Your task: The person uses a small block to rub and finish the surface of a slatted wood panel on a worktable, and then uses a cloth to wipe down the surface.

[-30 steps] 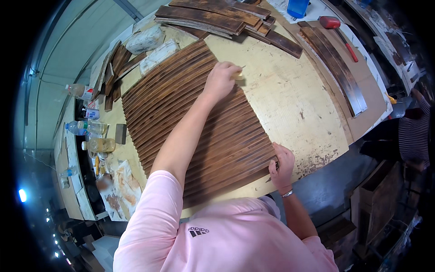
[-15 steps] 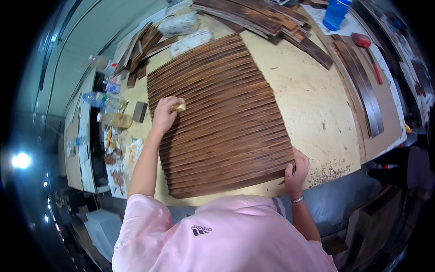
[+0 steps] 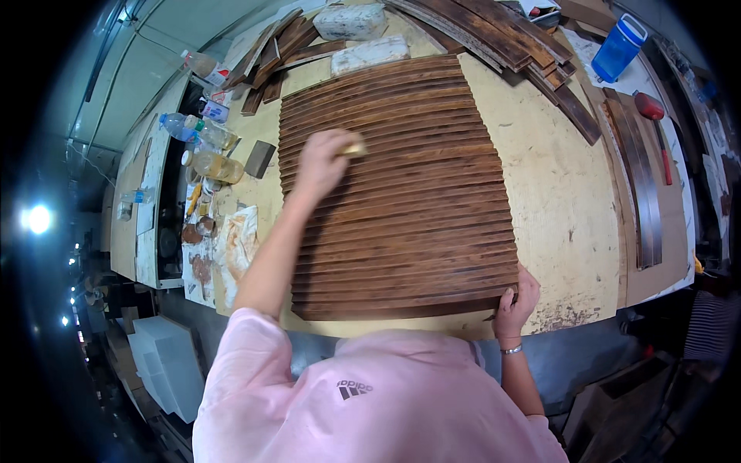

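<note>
We have both hands at a ridged wooden panel (image 3: 409,208).
Our left hand (image 3: 320,163) closes its fingers around a yellowish pad (image 3: 354,147) over the panel's left part; our right hand (image 3: 517,306) bends its fingers at the near right corner, and we cannot tell whether they grip. The panel lies on the pale tabletop (image 3: 559,193), a grey block (image 3: 260,159) near its left edge.

You are in a wood workshop. Your counter (image 3: 563,208) has dark stains (image 3: 570,315), and you can see brown wood strips (image 3: 417,193) side by side, a pile of boards (image 3: 509,32), a red mallet (image 3: 649,106) and a stained cloth (image 3: 238,241).
</note>
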